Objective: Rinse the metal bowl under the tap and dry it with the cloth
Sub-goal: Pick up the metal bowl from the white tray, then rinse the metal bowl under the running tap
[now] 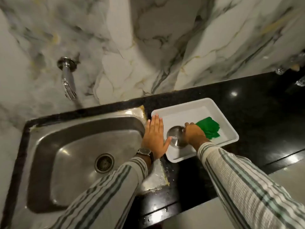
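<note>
Two bare hands reach over a black stone desk (247,103) set against a marbled wall. At the left, a steel sink (79,138) is sunk into the desk, its round drain (104,163) near the middle of the basin, and a chrome tap (68,80) juts from the wall above the sink's far edge; no water shows running from it.

The left hand (155,138) lies flat, palm down, across the sink's right rim and the left edge of a white tray (189,111), its fingers (156,123) straight, spread and holding nothing. A wristwatch (144,151) sits on that wrist above a striped sleeve (105,187).

Just right of that hand, inside the tray toward its near-left part, sits the metal bowl (175,138). It appears to rest mouth down, though the glare makes this hard to judge. The left thumb tip lies at the bowl's left side. The right hand (194,133) comes over the bowl from the right, fingers (187,124) curled down around its far-right rim and gripping it, so the bowl lies between the two hands.

Touching the right hand's far side, a folded green cloth (209,128) lies in the tray's right half, partly hidden by the hand. The tray stands on the desk just right of the sink.
</note>
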Tool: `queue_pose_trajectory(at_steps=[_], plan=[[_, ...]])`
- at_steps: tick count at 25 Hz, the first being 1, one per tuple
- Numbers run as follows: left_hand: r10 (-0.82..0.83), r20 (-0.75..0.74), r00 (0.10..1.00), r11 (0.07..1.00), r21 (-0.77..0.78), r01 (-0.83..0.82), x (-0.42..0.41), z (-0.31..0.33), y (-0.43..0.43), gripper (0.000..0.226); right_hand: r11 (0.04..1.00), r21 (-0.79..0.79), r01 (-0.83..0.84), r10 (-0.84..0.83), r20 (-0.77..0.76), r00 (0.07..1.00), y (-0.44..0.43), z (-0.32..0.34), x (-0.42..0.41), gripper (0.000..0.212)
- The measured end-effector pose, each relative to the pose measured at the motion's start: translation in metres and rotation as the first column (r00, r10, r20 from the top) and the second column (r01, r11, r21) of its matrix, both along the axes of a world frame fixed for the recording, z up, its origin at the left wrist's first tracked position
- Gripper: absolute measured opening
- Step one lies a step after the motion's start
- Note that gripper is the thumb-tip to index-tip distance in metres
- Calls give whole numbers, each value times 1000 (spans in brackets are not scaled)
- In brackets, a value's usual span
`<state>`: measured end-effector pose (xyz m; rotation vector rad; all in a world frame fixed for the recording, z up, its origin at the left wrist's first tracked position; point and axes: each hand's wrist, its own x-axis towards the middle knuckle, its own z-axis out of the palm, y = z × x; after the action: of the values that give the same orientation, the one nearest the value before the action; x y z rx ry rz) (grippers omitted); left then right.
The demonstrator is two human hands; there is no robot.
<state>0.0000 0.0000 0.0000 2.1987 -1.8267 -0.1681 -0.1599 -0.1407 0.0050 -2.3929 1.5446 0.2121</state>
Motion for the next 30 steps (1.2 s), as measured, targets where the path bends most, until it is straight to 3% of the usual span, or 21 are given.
queue_pose_trajectory(at_steps=[6,12,17,22,27,30], plan=[[-36,-31,999,994,100,39,-18,-49,-3,92,982,69,173,-177,62,982,-3,-34,-19,24],[0,-43,999,996,91,4,-3,-47,3,92,986,41,164,-168,157,973,-3,-39,-26,19],[139,97,986,990,-43,-135,90,30,7,91,967,3,256,-245,300,922,13,14,-5,13],[364,304,881,930,-164,-327,219,140,30,92,960,-82,267,-200,465,862,14,73,50,16],[505,379,775,862,-186,-471,298,191,62,92,990,34,134,-131,550,825,38,110,136,13],[476,353,805,877,-122,-465,312,185,68,91,991,123,51,-109,531,840,63,115,185,19]])
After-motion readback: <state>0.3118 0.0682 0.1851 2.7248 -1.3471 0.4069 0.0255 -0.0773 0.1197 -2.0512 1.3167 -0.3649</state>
